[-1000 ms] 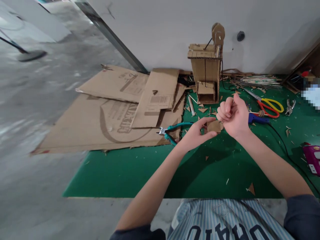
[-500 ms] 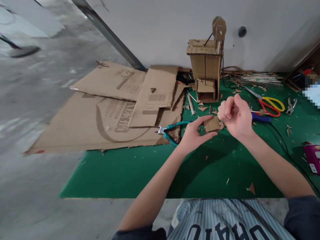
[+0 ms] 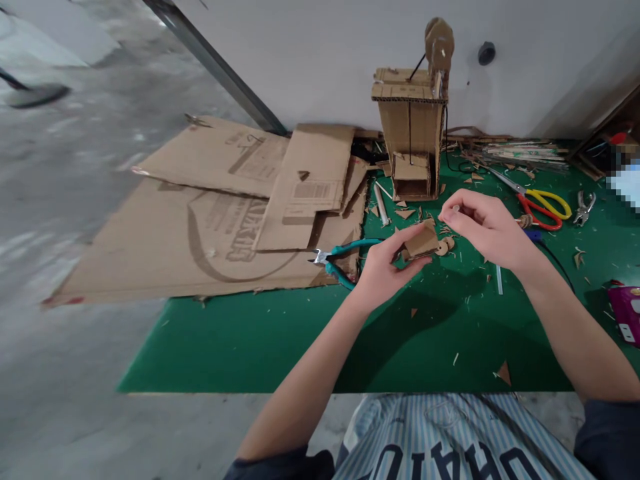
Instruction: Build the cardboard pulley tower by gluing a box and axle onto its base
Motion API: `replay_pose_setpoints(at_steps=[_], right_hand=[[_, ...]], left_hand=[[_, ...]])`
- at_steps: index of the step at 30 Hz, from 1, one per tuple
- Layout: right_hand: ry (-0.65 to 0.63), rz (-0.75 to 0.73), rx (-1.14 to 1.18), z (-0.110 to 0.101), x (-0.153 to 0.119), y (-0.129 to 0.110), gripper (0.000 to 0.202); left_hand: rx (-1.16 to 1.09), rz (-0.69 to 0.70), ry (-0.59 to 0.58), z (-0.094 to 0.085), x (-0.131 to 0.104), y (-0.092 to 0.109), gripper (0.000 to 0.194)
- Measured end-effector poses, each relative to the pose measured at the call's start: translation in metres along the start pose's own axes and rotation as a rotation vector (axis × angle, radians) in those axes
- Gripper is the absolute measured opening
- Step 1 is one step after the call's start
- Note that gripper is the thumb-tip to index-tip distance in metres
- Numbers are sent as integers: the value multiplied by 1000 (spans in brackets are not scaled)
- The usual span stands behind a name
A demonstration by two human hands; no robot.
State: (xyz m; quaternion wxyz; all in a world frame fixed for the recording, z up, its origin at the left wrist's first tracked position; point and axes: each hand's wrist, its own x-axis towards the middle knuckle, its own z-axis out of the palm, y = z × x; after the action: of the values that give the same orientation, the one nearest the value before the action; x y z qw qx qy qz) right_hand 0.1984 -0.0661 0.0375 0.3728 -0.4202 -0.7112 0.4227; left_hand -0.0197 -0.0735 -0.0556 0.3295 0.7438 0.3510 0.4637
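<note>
Between its thumb and fingers, my left hand [image 3: 387, 270] grips a small cardboard box [image 3: 421, 241], now tilted. My right hand [image 3: 483, 223] is closed just right of the box, not touching it. A small pale tip shows at its fingertips, too small to identify. Small round cardboard discs [image 3: 445, 246] lie on the green table between the hands. Behind them stands a tall cardboard structure [image 3: 410, 130] with a black cord and a round piece on top.
Teal cutters [image 3: 337, 257] lie left of my left hand, beside flat cardboard sheets [image 3: 215, 233]. Scissors [image 3: 543, 203], small pliers [image 3: 584, 208] and a purple box [image 3: 625, 313] are at the right. Wooden sticks [image 3: 525, 155] lie along the wall.
My right hand has turned over, palm now downward, and moved slightly right. The small box has tilted in my left hand. A clear stick now shows below my right hand.
</note>
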Motion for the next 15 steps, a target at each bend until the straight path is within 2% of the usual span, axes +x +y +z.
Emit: replay_pose_setpoints(at_steps=[8, 12, 15], right_hand=[[-116, 36, -124, -1, -3, -8, 24], [-132, 47, -168, -4, -5, -12, 26], [-136, 89, -233, -7, -5, -10, 28]], left_hand=[[50, 46, 9, -3, 1, 6, 42], [59, 73, 1, -3, 1, 5, 37], [60, 83, 7, -4, 1, 3, 40]])
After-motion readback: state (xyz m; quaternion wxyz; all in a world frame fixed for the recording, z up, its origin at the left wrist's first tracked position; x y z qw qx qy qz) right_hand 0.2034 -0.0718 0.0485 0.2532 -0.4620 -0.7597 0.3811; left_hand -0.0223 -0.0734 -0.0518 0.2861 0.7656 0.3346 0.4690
